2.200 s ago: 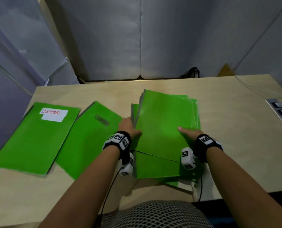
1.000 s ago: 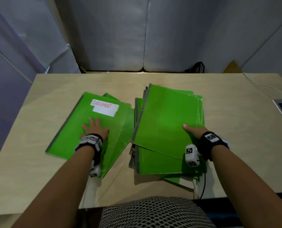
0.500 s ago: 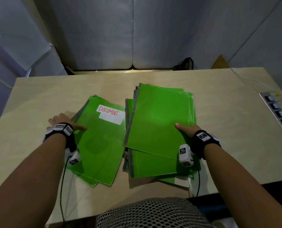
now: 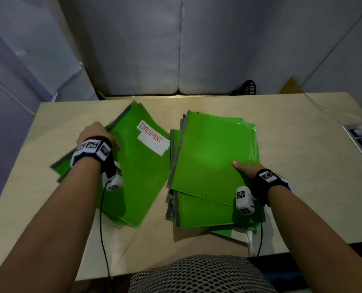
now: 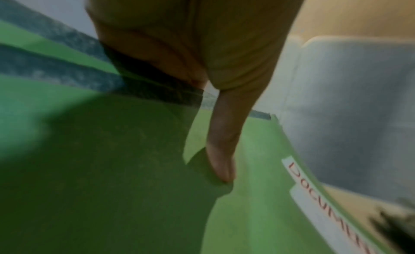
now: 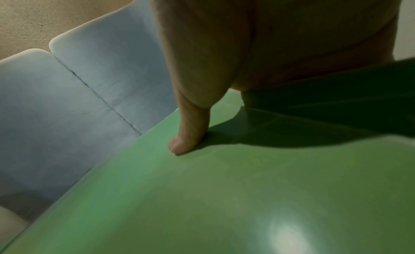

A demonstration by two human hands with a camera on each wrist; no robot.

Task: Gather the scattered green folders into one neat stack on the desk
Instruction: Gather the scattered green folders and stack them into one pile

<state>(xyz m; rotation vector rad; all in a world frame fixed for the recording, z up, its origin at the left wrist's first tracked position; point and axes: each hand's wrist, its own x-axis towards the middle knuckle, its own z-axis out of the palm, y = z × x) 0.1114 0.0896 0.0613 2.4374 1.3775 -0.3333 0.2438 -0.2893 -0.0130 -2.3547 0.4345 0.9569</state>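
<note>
While left hand (image 4: 95, 132) grips labelled folders (image 4: 142, 170) at desk (image 4: 302, 144) centre, right hand (image 4: 247, 168) pinching stack (image 4: 209, 161).

Left hand (image 4: 95, 134) curled, thumb (image 5: 221, 162) pressed flat; right hand (image 4: 246, 167) with thumb (image 6: 186, 133) laid down, both forearms extended forward

A white label (image 4: 152, 140) on the left green folder (image 4: 137, 176) reads "DOCUMENT" in red.

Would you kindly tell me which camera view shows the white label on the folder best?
The head view: the whole label faces the camera and reads "DOCUMENT" in red. The left wrist view catches it only slantwise at the edge, blurred and cut off. The right wrist view does not show it.
</note>
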